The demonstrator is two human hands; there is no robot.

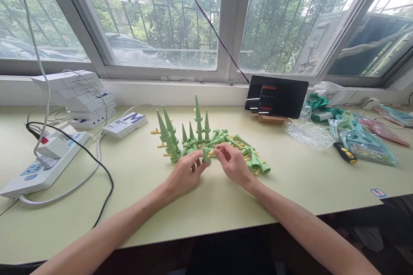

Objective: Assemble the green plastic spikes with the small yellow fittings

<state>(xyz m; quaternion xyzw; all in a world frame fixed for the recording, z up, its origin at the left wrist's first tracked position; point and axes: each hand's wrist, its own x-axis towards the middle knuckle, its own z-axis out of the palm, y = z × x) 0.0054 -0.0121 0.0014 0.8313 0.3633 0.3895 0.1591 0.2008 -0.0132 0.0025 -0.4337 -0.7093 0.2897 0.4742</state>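
My left hand (pixel 186 172) is closed around a green watering spike (pixel 205 155), its pointed end up. My right hand (pixel 235 164) pinches a small yellow valve (pixel 211 153) at the side of that spike; whether it is fully seated I cannot tell. Behind my left hand, several green spikes stand upright in stacks (pixel 167 137), some with yellow valves sticking out sideways. A taller stack (pixel 198 122) rises farther back. Beyond and beside my right hand lies a loose pile of green spikes (pixel 254 160) with yellow valves among them.
At left are a white power strip (pixel 61 159) with cables, stacked white boxes (pixel 87 99) and a single box (pixel 125 125). A tablet (pixel 287 96) leans at the back. Plastic packets (pixel 368 142) and a yellow-black screwdriver handle (pixel 346 153) lie right. The table's front edge is near my forearms.
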